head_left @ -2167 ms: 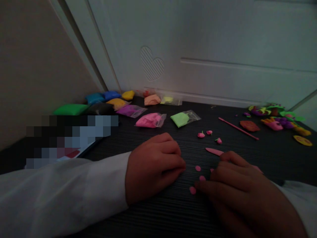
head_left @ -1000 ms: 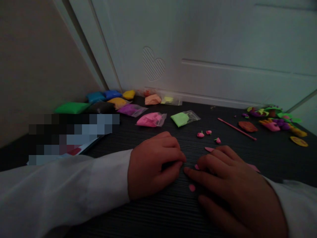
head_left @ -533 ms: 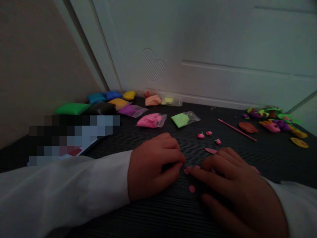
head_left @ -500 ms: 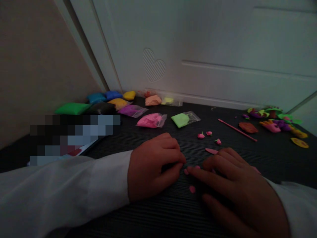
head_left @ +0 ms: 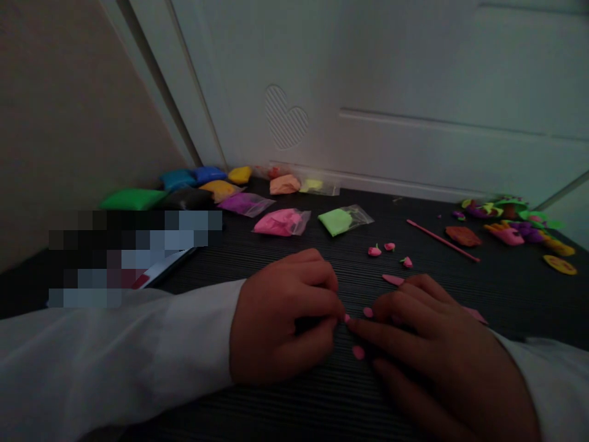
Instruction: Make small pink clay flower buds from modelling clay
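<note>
- Since the earliest frame, one pink disc [head_left: 347, 318] has shifted toward 10 o'clock, out of the loose group to the left hand's fingertips, and the right hand has moved the same way with it.
- The left hand [head_left: 338, 318] rests on the desk [head_left: 239, 408]; its grip is curled, thumb and index tips drawn close together right beside that disc. Whether they pinch anything is too dim to tell.
- The right hand [head_left: 361, 344] has its grip spread, thumb well apart from the index finger, whose tip touches the disc.
- From this disc, a second disc [head_left: 368, 312] lies near at 3 o'clock, and a third disc [head_left: 358, 352] at 5 o'clock.
- Three pink buds [head_left: 374, 251] with green bits sit between 1 and 2 o'clock.
- A pink flat tool [head_left: 392, 280] lies at 2 o'clock, partly hidden by the right hand; beyond it are a thin pink rod [head_left: 442, 240] and a reddish-brown piece [head_left: 462, 236].
- Colourful clay shapes [head_left: 508, 232] are farther off at 2 o'clock, a yellow oval [head_left: 560, 264] nearer 3.
- A light green bag [head_left: 337, 221] lies at 12 o'clock, a bright pink bag [head_left: 278, 223] toward 11.
- More coloured bags [head_left: 133, 199] spread from 11 round to 10 o'clock.
</note>
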The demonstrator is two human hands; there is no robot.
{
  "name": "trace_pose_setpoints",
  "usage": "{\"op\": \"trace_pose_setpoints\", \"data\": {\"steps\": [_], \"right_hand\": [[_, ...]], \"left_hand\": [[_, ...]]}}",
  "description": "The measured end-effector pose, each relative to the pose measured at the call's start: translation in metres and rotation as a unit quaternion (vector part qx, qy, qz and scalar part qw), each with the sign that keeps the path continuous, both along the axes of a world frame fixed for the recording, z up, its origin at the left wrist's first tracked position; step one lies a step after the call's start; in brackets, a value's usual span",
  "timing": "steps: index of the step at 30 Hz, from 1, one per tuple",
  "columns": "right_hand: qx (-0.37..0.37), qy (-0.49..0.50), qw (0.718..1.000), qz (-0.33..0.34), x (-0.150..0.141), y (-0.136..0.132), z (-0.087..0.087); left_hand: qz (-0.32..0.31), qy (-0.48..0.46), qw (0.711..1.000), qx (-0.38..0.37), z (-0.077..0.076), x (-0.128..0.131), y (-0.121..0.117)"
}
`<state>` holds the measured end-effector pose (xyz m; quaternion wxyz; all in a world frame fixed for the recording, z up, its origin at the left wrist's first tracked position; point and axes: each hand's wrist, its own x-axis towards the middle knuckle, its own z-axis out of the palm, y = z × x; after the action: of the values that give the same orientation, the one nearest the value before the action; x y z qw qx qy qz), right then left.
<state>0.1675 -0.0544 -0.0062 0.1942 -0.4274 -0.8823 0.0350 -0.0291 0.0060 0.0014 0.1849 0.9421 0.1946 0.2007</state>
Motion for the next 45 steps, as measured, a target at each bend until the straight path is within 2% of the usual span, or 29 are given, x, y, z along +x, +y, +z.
{"op": "trace_pose_setpoints", "data": {"steps": [7,14,24,31,35,45], "right_hand": [[0.003,0.059,0.998,0.009,0.0043,-0.0001,-0.0010],[-0.009,0.049,0.999,0.002,0.0033,0.0014,-0.0002],[-0.034,-0.025,0.999,-0.013,0.0002,0.0002,0.0032],[-0.003,0.045,0.999,0.005,0.0020,0.0007,0.0001],[-0.026,0.030,0.999,0.006,0.0038,-0.0002,0.0009],[-0.005,0.022,1.000,0.015,0.0033,0.0018,-0.0002]], "left_hand": [[-0.020,0.034,0.999,0.024,0.0001,-0.0004,0.0010],[-0.015,0.022,0.999,0.024,0.0012,-0.0004,-0.0010],[-0.002,-0.004,1.000,0.019,0.0012,-0.0010,-0.0014],[-0.008,0.003,0.999,0.032,0.0016,-0.0011,-0.0023],[-0.004,0.001,0.999,0.040,0.0018,-0.0009,-0.0030],[-0.007,-0.009,1.000,0.023,0.0011,-0.0009,-0.0019]]}}
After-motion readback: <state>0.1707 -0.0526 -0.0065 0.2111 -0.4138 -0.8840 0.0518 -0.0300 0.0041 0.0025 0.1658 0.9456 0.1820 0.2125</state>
